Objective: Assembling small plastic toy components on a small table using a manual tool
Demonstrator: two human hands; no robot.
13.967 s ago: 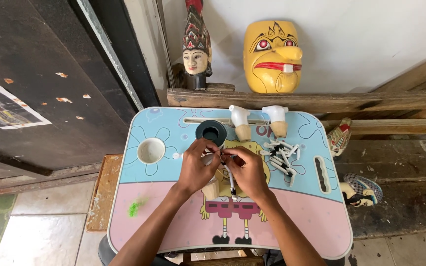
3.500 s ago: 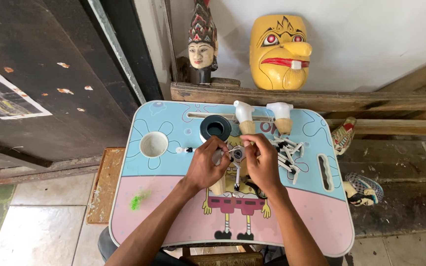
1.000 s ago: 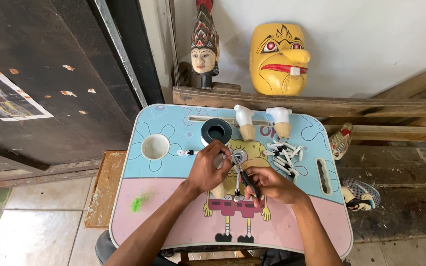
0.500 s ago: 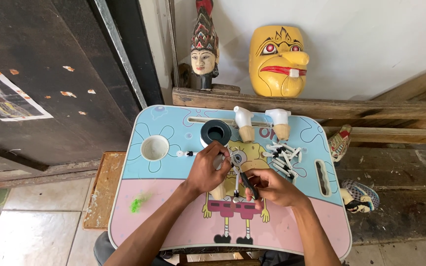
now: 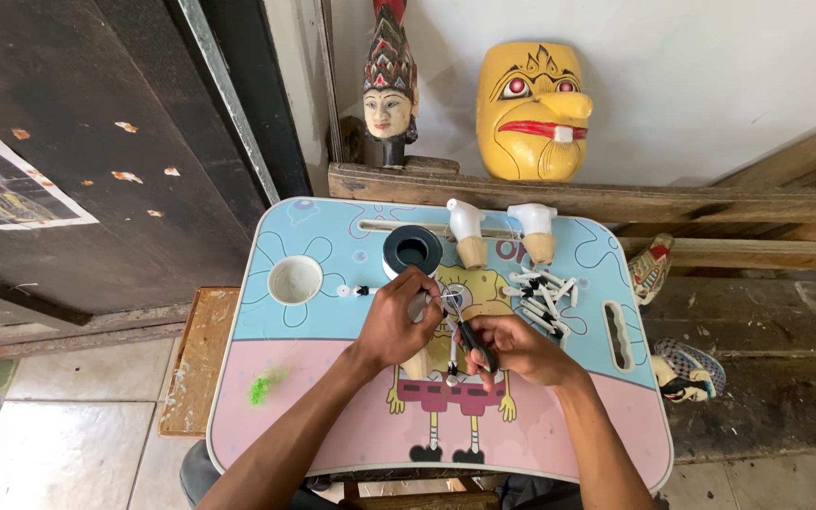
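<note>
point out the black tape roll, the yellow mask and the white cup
black tape roll (image 5: 413, 251), head view, on its top rim
yellow mask (image 5: 533, 113), head view, on its nose
white cup (image 5: 295, 280), head view, on its inside

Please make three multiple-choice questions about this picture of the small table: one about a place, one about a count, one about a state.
1. Where does the black roll of tape stand on the small cartoon-printed table?
A. beyond the hands, near the far edge
B. on the pink near part
C. on the floor

2. How many white-and-tan carved wooden pieces stand upright by the far edge?
A. one
B. two
C. four

3. What is the right hand doing?
A. lying flat and empty
B. gripping a dark-handled tool
C. holding the white cup

Answers: 1 A, the roll sits beyond the left hand. 2 B, two stand side by side. 3 B, its fingers close round the handle.
</note>
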